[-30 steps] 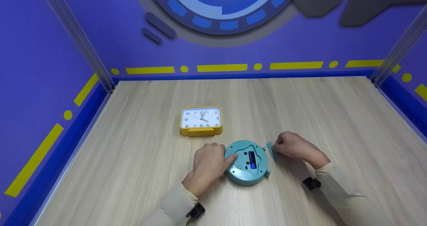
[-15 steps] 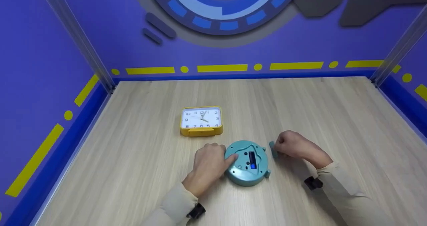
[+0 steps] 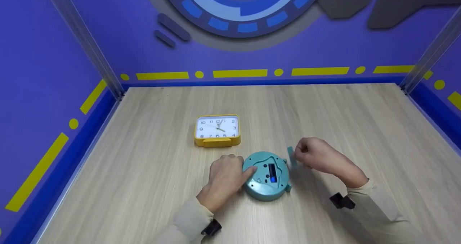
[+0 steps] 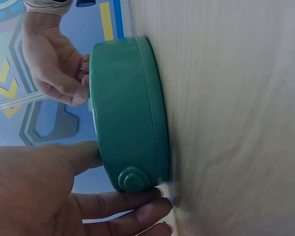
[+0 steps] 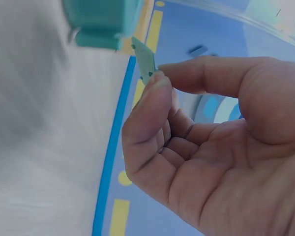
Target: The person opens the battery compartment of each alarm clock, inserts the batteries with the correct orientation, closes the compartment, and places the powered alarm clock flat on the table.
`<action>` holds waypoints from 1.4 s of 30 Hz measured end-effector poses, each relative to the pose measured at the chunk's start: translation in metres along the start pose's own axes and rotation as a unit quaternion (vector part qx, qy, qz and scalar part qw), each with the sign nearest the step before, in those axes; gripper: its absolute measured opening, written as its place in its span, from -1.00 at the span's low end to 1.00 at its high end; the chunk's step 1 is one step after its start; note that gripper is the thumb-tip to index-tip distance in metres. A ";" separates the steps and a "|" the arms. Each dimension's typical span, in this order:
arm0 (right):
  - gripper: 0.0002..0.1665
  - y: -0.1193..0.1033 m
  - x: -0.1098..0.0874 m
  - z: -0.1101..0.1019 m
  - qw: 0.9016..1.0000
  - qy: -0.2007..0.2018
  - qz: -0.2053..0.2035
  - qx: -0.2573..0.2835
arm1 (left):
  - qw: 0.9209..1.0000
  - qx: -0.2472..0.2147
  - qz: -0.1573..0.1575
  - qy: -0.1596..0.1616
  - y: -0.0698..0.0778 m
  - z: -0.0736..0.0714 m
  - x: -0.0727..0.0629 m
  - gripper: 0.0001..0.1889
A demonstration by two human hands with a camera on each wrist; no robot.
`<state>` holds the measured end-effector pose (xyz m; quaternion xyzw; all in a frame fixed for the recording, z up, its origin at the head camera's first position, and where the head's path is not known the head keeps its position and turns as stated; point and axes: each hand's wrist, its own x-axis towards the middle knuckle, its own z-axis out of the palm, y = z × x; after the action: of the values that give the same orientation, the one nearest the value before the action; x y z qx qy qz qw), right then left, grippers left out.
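Observation:
A round teal clock (image 3: 264, 193) lies face down on the table, its back showing several small holes and knobs. Its battery slot (image 3: 272, 172) is uncovered, dark inside with something blue at the near end. My left hand (image 3: 224, 177) grips the clock from the left, thumb on the back and fingers against the side, as the left wrist view also shows. Just right of the clock, my right hand (image 3: 317, 157) pinches a small teal battery cover (image 5: 145, 59) between thumb and index finger. The cover is held on edge, apart from the clock, with little tabs along its border.
Behind the teal clock, a yellow rectangular alarm clock (image 3: 217, 129) lies face up on the wooden table (image 3: 162, 114). Blue-purple printed panels (image 3: 245, 60) enclose the back and sides.
My right hand has risen slightly and shifted toward the back, and the cover in it has tilted differently. My left hand and both clocks have stayed in place.

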<state>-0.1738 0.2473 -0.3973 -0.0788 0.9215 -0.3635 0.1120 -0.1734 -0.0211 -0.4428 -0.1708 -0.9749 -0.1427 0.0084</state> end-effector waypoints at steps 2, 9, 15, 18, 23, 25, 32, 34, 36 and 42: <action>-0.91 -0.005 -0.002 0.002 1.000 -0.001 -0.002 0.014 | 1.000 -0.002 0.000 -0.001 0.000 0.000 0.000 -0.51; -0.88 -0.016 -0.006 0.014 0.998 -0.017 -0.012 0.067 | 1.000 -0.004 -0.002 -0.008 0.000 -0.001 0.000 -0.50; -0.87 -0.018 -0.006 0.024 0.997 -0.025 -0.037 0.061 | 1.000 0.001 -0.002 -0.011 0.000 -0.001 0.000 -0.50; -0.86 -0.019 -0.007 0.028 0.997 -0.026 -0.052 0.051 | 1.000 0.002 -0.002 -0.009 0.000 -0.001 0.000 -0.51; -0.86 -0.019 -0.007 0.035 0.997 -0.017 -0.072 0.031 | 1.000 0.014 -0.005 -0.013 0.001 0.000 0.001 -0.50; -0.85 -0.018 -0.007 0.038 0.997 -0.013 -0.074 0.025 | 1.000 0.016 -0.007 -0.016 0.001 0.000 0.001 -0.49; -0.85 -0.017 -0.007 0.045 0.998 -0.015 -0.058 0.020 | 1.000 0.013 -0.007 -0.021 0.001 0.001 0.000 -0.50; -0.86 -0.017 -0.007 0.045 0.998 -0.013 -0.053 0.017 | 1.000 0.013 -0.005 -0.019 0.001 0.000 0.000 -0.50; -0.86 -0.018 -0.007 0.046 0.999 -0.011 -0.045 0.015 | 1.000 0.013 -0.003 -0.016 0.000 0.000 0.000 -0.50; -0.84 -0.021 -0.006 0.047 0.999 -0.002 -0.036 0.007 | 1.000 0.015 -0.002 -0.015 0.000 -0.001 0.000 -0.49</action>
<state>-0.1540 0.2025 -0.4155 -0.1120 0.9153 -0.3736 0.1011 -0.1731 -0.0209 -0.4420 -0.1705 -0.9773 -0.1253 -0.0043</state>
